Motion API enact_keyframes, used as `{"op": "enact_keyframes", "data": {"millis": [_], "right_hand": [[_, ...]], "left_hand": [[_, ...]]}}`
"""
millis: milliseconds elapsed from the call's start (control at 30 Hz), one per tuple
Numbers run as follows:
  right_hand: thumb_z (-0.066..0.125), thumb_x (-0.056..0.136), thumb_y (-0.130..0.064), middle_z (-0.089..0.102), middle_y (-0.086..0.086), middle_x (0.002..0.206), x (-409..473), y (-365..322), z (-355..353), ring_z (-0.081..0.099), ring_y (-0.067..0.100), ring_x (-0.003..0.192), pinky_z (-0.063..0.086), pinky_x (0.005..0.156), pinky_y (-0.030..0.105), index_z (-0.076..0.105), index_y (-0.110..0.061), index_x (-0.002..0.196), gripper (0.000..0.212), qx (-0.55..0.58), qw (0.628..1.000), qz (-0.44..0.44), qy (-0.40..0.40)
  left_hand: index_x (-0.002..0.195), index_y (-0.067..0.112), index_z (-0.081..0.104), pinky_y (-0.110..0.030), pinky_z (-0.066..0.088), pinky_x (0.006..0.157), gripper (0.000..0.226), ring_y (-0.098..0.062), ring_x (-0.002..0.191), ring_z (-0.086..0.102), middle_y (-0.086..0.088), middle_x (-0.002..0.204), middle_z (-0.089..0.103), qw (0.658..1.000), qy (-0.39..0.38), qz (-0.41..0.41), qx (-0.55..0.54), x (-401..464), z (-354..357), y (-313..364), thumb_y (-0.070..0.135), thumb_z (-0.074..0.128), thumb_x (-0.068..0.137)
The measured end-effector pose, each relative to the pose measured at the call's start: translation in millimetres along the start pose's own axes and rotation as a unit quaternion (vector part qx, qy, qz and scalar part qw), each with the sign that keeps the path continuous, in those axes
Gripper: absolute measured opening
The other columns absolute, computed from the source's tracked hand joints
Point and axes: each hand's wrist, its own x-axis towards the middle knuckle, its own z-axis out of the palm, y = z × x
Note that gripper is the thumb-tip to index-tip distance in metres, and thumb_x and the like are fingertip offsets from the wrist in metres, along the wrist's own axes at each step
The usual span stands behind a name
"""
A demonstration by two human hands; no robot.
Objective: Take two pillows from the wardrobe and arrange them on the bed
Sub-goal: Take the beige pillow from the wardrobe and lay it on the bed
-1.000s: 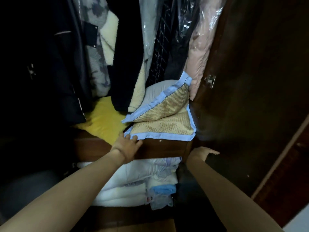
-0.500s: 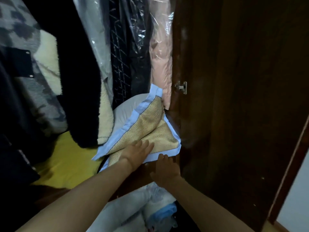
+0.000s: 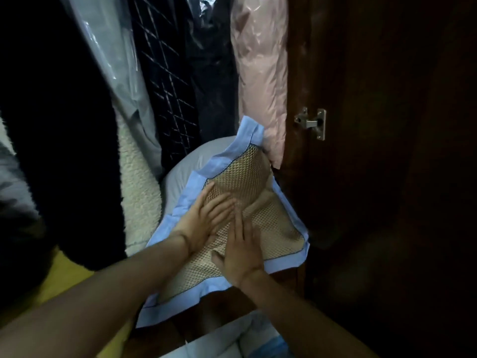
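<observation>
Two pillows with beige mesh faces and light-blue borders lie stacked on a wardrobe shelf. The upper pillow [image 3: 245, 174] tilts back against the hanging clothes, showing its grey-white underside. The lower pillow [image 3: 281, 236] lies flat, its front corner overhanging the shelf. My left hand [image 3: 204, 223] rests flat on the mesh near the crease between the two, fingers spread. My right hand [image 3: 240, 257] lies flat on the lower pillow beside it, fingers extended. Neither hand grips anything.
Clothes hang close above: a pink garment in plastic [image 3: 258, 73], a dark checked one [image 3: 167, 86], a black coat with fleece lining [image 3: 136, 192]. The dark wardrobe door with its metal hinge [image 3: 312, 122] stands right. Yellow fabric [image 3: 64, 280] lies left; folded white bedding [image 3: 232, 339] sits below the shelf.
Both hands moved forward from the shelf edge onto the pillows; the right hand came up beside the left. The view closed in on the pillows.
</observation>
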Motion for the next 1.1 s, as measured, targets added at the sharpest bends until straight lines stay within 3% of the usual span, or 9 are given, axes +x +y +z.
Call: {"op": "enact_keyframes", "data": {"millis": [267, 367, 433, 500, 667, 767, 867, 967, 1100], "right_hand": [[0.020, 0.067, -0.098, -0.028, 0.033, 0.153, 40, -33, 24, -0.017, 0.054, 0.144, -0.014, 0.103, 0.078, -0.031, 0.001, 0.144, 0.135, 0.005, 0.985, 0.157, -0.068], [0.028, 0.067, -0.096, -0.025, 0.040, 0.151, 55, -47, 31, -0.015, 0.060, 0.141, -0.005, 0.102, 0.080, -0.030, 0.004, 0.143, 0.139, -0.015, 0.979, 0.196, -0.053], [0.037, 0.067, -0.092, -0.014, 0.041, 0.154, 63, -52, 36, -0.007, 0.059, 0.142, 0.000, 0.106, 0.076, -0.023, 0.007, 0.145, 0.140, -0.013, 0.977, 0.212, -0.024], [0.046, 0.066, -0.087, -0.003, 0.040, 0.156, 68, -57, 44, -0.001, 0.056, 0.143, 0.003, 0.111, 0.071, -0.015, 0.007, 0.148, 0.139, 0.005, 0.974, 0.226, -0.004], [0.055, 0.077, -0.064, 0.029, 0.031, 0.151, 73, -63, 57, 0.027, 0.046, 0.138, 0.013, 0.115, 0.059, 0.013, 0.004, 0.149, 0.108, -0.017, 0.968, 0.250, 0.016], [0.044, 0.090, -0.044, 0.049, 0.019, 0.132, 71, -54, 55, 0.045, 0.034, 0.117, 0.033, 0.104, 0.045, 0.038, -0.003, 0.133, 0.060, 0.002, 0.962, 0.262, 0.071], [0.034, 0.096, -0.031, 0.055, 0.015, 0.125, 70, -43, 49, 0.051, 0.031, 0.112, 0.040, 0.099, 0.043, 0.044, -0.009, 0.125, 0.037, 0.028, 0.965, 0.249, 0.077], [0.043, 0.097, -0.034, 0.062, 0.013, 0.116, 60, -33, 31, 0.059, 0.030, 0.102, 0.046, 0.087, 0.041, 0.050, -0.011, 0.116, 0.030, 0.048, 0.967, 0.230, 0.099], [0.045, 0.094, -0.025, 0.065, 0.011, 0.110, 23, -22, 5, 0.064, 0.029, 0.094, 0.051, 0.080, 0.040, 0.053, -0.012, 0.114, 0.024, 0.024, 0.970, 0.187, 0.155]], "left_hand": [[0.149, 0.048, -0.005, -0.066, -0.012, 0.113, 0.063, -0.032, 0.147, -0.015, 0.002, 0.163, -0.010, 0.991, 0.118, 0.030, -0.057, 10, 37, -98, 0.049, 0.034, 0.099], [0.152, 0.036, 0.012, -0.062, -0.010, 0.115, 0.075, -0.030, 0.148, -0.008, -0.001, 0.164, 0.001, 0.969, 0.150, 0.195, 0.020, 12, 43, -91, 0.014, 0.050, 0.091], [0.146, 0.025, 0.036, -0.062, -0.019, 0.112, 0.064, -0.030, 0.146, -0.018, -0.005, 0.163, 0.006, 0.962, 0.129, 0.230, 0.075, 13, 44, -85, 0.018, 0.059, 0.087], [0.145, 0.020, 0.035, -0.062, -0.024, 0.109, 0.058, -0.031, 0.143, -0.026, -0.006, 0.162, 0.000, 0.975, 0.114, 0.178, 0.070, 19, 47, -85, 0.033, 0.053, 0.091], [0.152, 0.011, -0.011, -0.065, -0.011, 0.114, 0.080, -0.034, 0.143, -0.028, -0.011, 0.159, -0.027, 0.984, 0.144, 0.063, 0.084, 27, 47, -84, 0.050, 0.031, 0.096], [0.151, 0.005, -0.007, -0.070, -0.010, 0.111, 0.082, -0.041, 0.142, -0.026, -0.020, 0.158, -0.023, 0.978, 0.170, 0.020, 0.118, 32, 55, -82, 0.050, 0.031, 0.095], [0.150, 0.002, 0.011, -0.079, -0.003, 0.106, 0.069, -0.049, 0.142, -0.001, -0.025, 0.156, 0.010, 0.973, 0.139, 0.057, 0.175, 36, 67, -92, 0.040, 0.031, 0.096], [0.136, 0.007, 0.040, -0.062, 0.030, 0.108, 0.049, -0.033, 0.119, 0.043, -0.011, 0.128, 0.048, 0.971, 0.148, 0.083, 0.166, 38, 68, -104, 0.016, 0.022, 0.092], [0.124, 0.013, 0.045, -0.045, 0.037, 0.088, 0.036, -0.025, 0.100, 0.045, -0.005, 0.111, 0.052, 0.971, 0.197, 0.093, 0.104, 37, 54, -105, 0.015, 0.028, 0.092]]}}
